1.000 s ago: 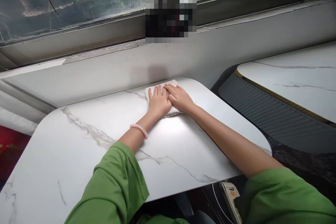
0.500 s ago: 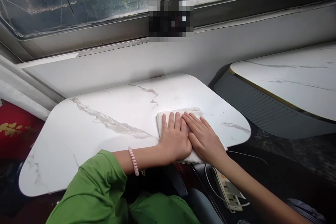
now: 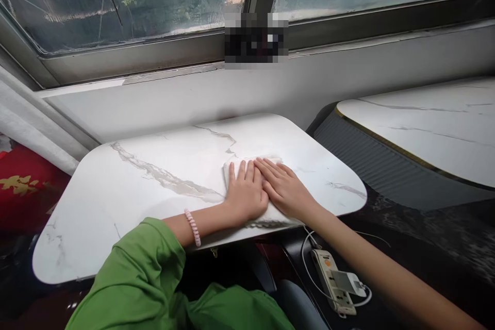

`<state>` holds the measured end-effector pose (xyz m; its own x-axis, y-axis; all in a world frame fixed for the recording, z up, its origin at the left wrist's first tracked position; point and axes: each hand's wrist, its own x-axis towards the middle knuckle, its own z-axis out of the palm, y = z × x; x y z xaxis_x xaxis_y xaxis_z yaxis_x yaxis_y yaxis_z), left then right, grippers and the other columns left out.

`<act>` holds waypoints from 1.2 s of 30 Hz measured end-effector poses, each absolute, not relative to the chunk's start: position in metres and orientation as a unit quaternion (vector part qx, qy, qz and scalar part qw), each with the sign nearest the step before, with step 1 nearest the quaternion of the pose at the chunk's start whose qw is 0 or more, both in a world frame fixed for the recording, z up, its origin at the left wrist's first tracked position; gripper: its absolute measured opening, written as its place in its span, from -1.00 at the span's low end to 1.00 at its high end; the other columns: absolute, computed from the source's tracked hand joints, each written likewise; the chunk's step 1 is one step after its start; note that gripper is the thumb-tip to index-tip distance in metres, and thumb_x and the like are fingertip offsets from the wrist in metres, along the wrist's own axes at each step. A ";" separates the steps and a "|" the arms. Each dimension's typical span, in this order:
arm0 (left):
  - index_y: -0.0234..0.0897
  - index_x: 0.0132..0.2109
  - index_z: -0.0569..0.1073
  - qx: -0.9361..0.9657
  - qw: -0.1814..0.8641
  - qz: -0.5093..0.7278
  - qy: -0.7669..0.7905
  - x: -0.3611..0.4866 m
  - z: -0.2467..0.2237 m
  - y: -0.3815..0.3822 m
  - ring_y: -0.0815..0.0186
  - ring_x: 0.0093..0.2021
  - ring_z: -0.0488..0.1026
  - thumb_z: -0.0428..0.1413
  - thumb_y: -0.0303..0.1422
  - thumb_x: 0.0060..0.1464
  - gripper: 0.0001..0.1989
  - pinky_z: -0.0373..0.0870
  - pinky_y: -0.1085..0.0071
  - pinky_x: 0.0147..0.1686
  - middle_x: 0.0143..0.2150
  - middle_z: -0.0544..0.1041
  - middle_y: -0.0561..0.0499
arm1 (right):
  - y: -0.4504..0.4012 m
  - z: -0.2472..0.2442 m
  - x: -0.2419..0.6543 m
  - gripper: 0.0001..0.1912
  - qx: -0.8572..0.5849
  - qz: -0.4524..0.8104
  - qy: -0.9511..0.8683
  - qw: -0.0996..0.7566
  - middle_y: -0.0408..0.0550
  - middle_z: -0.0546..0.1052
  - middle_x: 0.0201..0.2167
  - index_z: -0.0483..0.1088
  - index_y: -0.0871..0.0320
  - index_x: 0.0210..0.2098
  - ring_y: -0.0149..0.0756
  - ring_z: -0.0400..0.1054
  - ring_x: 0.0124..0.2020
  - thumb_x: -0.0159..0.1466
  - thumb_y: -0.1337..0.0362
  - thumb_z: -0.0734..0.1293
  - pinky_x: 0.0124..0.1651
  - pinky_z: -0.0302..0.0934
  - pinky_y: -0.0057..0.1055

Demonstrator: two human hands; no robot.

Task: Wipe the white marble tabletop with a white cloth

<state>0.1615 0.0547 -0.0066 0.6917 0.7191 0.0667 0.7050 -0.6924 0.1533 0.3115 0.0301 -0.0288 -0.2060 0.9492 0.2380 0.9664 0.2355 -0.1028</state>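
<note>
A folded white cloth (image 3: 273, 215) lies flat on a white marble-patterned table (image 3: 185, 149), close to its near edge. My left hand (image 3: 247, 193) rests palm down on the cloth with its fingers spread, a pink coiled band around the wrist. Beside it, my right hand (image 3: 284, 188) also presses flat on the cloth, its fingers stretched out and angled to the left, touching the left hand. Neither hand grips the cloth. Part of the cloth is hidden under both hands.
A second marble-patterned table (image 3: 425, 124) stands at the right. Below the near table edge is a power strip (image 3: 328, 273) with a white plug and cable. Windows (image 3: 174, 0) rise behind the table. Red fabric (image 3: 23, 191) and a white curtain (image 3: 34, 118) are at the left.
Both hands and the cloth have slid a little to the left across the table, away from its right end. The camera view has shifted slightly.
</note>
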 end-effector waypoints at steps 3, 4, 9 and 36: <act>-0.45 0.35 0.03 0.902 0.058 0.072 0.421 0.147 -0.008 0.081 0.11 0.40 -0.11 -0.24 -0.29 0.26 -0.42 -0.29 -0.03 0.35 0.40 0.01 -0.15 | 0.063 -0.028 0.294 -0.43 -0.609 -0.034 -0.782 0.130 0.04 0.18 0.31 0.06 0.22 0.32 -0.21 -0.02 0.34 0.35 0.28 -0.06 0.31 -0.06 -0.07; -0.42 0.35 0.04 0.897 0.058 0.075 0.432 0.143 -0.008 0.092 0.13 0.40 -0.10 -0.24 -0.29 0.26 -0.44 -0.28 -0.01 0.35 0.40 0.02 -0.13 | 0.077 -0.028 0.288 -0.43 -0.604 -0.029 -0.785 0.134 0.04 0.18 0.31 0.08 0.23 0.31 -0.21 -0.02 0.34 0.34 0.29 -0.06 0.31 -0.07 -0.08; -0.35 0.31 0.15 0.860 0.052 0.114 0.495 0.129 -0.011 0.159 0.22 0.38 -0.02 -0.27 -0.35 0.29 -0.51 -0.23 0.06 0.35 0.38 0.11 -0.09 | 0.154 -0.024 0.267 -0.43 -0.593 0.004 -0.791 0.152 0.05 0.20 0.30 0.14 0.31 0.28 -0.22 0.00 0.34 0.33 0.33 -0.06 0.32 -0.11 -0.15; -0.29 0.28 0.19 0.842 -0.004 0.131 0.523 0.119 -0.017 0.239 0.24 0.36 0.03 -0.27 -0.37 0.29 -0.53 -0.20 0.05 0.34 0.36 0.16 -0.08 | 0.239 -0.026 0.248 -0.42 -0.595 -0.005 -0.785 0.172 0.10 0.23 0.29 0.14 0.37 0.26 -0.18 0.03 0.32 0.30 0.35 -0.04 0.31 -0.09 -0.12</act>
<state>0.1191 0.2395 -0.0169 0.4191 0.8799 0.2239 0.8819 -0.4532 0.1302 0.2483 0.2387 -0.0257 -0.2336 0.9325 0.2756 0.9359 0.2925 -0.1962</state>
